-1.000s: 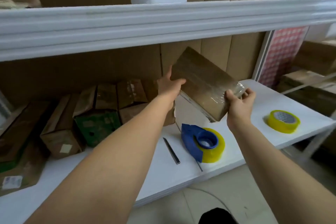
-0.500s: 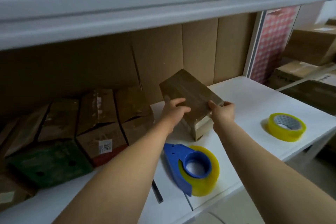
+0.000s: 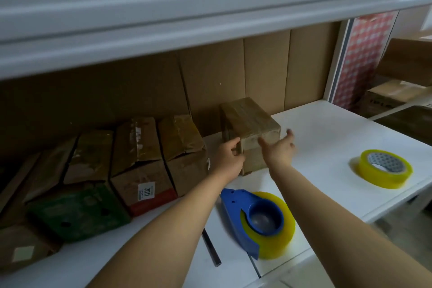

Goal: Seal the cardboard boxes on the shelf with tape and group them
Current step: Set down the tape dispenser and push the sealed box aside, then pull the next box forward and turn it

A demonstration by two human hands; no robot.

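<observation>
A small cardboard box wrapped in clear tape (image 3: 249,121) stands on the white shelf (image 3: 327,138), a little right of a row of taped boxes (image 3: 140,154). My left hand (image 3: 230,159) curls round the box's near left corner, thumb on the left side. Just off the near right corner, my right hand (image 3: 279,151) is spread with straight fingers, blurred, and holds nothing. A blue tape dispenser with a yellow roll (image 3: 257,217) lies on the shelf in front of the box, between my forearms.
A loose yellow tape roll (image 3: 384,168) lies at the right of the shelf. A green box (image 3: 77,213) and a labelled box (image 3: 145,184) sit front left. A thin metal rod (image 3: 211,248) lies near the front edge. The upper shelf beam (image 3: 210,18) hangs overhead.
The box came down from mid-air and now stands on the shelf, further back. My right hand has let go and spread open; my left hand stays on the box's corner.
</observation>
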